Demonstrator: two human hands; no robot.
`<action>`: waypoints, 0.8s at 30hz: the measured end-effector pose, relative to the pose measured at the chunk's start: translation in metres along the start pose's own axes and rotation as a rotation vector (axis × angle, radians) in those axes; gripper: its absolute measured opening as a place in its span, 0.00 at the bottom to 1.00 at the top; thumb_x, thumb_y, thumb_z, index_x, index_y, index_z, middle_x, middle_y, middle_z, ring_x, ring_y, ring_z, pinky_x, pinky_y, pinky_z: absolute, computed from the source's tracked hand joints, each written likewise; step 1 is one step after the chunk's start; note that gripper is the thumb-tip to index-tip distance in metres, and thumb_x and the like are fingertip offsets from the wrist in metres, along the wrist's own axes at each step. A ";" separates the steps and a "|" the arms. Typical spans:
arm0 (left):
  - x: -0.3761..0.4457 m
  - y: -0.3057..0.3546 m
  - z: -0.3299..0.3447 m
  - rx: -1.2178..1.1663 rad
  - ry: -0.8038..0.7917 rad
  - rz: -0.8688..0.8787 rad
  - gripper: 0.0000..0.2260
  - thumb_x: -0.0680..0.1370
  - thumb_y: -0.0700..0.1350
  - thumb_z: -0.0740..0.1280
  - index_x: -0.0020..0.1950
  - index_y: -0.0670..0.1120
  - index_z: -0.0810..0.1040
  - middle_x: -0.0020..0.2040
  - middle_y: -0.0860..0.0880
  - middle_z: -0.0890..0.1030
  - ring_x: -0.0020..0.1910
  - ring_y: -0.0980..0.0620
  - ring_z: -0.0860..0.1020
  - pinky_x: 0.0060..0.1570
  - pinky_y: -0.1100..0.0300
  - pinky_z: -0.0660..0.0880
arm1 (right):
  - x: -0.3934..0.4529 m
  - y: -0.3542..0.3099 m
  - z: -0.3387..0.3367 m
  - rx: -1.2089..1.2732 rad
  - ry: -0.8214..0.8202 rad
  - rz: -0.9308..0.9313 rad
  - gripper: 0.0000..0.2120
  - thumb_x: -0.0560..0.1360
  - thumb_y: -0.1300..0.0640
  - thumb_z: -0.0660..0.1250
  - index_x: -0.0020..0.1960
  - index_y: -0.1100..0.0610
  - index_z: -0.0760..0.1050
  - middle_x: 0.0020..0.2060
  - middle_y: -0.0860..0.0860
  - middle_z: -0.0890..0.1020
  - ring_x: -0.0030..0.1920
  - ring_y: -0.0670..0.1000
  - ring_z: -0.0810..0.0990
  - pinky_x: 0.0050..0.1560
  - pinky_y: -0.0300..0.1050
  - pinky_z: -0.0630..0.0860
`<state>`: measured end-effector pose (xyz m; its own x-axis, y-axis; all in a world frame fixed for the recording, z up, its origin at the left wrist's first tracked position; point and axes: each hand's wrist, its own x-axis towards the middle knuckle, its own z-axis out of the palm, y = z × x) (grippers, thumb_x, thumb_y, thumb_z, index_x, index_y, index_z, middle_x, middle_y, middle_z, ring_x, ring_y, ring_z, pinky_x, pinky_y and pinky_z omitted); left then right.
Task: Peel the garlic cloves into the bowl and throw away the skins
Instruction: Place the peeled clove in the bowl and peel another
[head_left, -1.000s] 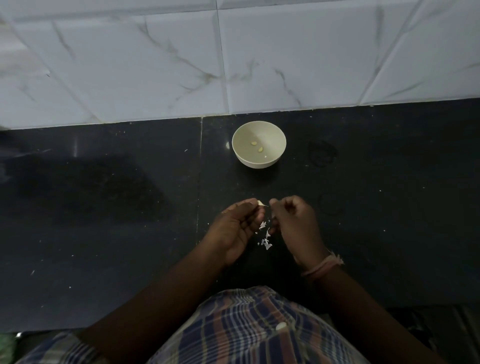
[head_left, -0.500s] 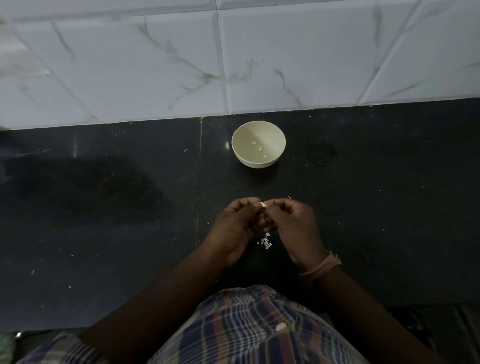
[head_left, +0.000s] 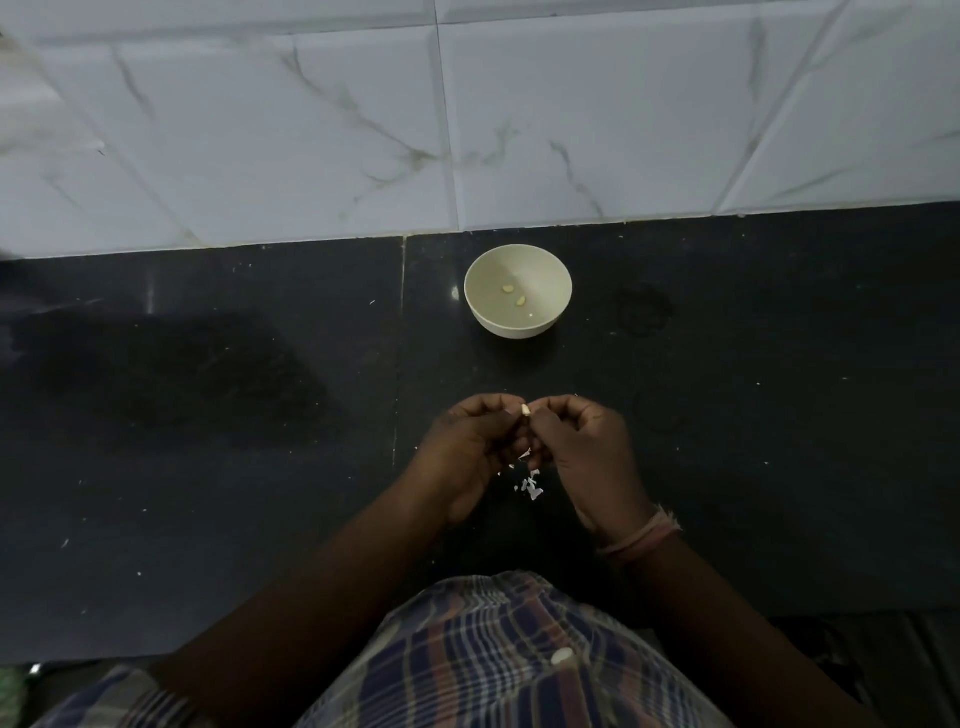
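Observation:
A small pale garlic clove (head_left: 525, 410) shows between the fingertips of both hands over the dark counter. My left hand (head_left: 467, 452) pinches it from the left with curled fingers. My right hand (head_left: 582, 447) pinches it from the right, fingers curled too. A cream bowl (head_left: 561, 283) stands beyond the hands near the wall, with two peeled cloves (head_left: 514, 294) inside. White skin scraps (head_left: 530, 487) lie on the counter just below and between the hands.
The black stone counter (head_left: 208, 415) runs left to right, with a seam left of the bowl. A white marbled tile wall (head_left: 467, 114) rises behind it. My checked shirt (head_left: 493, 654) fills the bottom of the view.
The two hands have closed together on the clove; a second ago they were slightly apart. More skin scraps lie under them.

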<state>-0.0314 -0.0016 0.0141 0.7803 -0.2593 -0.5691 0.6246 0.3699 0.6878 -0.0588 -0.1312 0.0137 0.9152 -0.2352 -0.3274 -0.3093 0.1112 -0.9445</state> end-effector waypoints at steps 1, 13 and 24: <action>-0.001 -0.001 0.001 -0.001 0.017 0.033 0.06 0.81 0.33 0.64 0.50 0.38 0.81 0.42 0.43 0.85 0.36 0.51 0.83 0.38 0.62 0.80 | 0.000 0.001 0.001 -0.015 0.015 -0.004 0.04 0.77 0.66 0.68 0.46 0.65 0.81 0.33 0.61 0.83 0.30 0.54 0.80 0.32 0.47 0.78; -0.008 -0.007 -0.007 0.459 0.033 0.243 0.09 0.83 0.42 0.66 0.55 0.45 0.87 0.47 0.43 0.87 0.47 0.46 0.85 0.49 0.53 0.82 | 0.001 0.005 -0.001 -0.110 -0.004 0.025 0.07 0.79 0.61 0.67 0.46 0.63 0.81 0.30 0.55 0.81 0.29 0.50 0.78 0.29 0.40 0.74; 0.001 -0.005 -0.006 0.088 -0.004 0.044 0.12 0.85 0.40 0.60 0.53 0.39 0.83 0.41 0.47 0.84 0.38 0.55 0.81 0.40 0.62 0.79 | 0.007 0.001 -0.006 -0.097 0.078 0.048 0.07 0.79 0.62 0.63 0.45 0.59 0.78 0.30 0.54 0.80 0.29 0.53 0.78 0.30 0.47 0.76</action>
<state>-0.0341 0.0020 0.0074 0.8068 -0.2486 -0.5360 0.5903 0.3012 0.7489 -0.0542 -0.1383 0.0104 0.8771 -0.3064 -0.3699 -0.3791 0.0311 -0.9248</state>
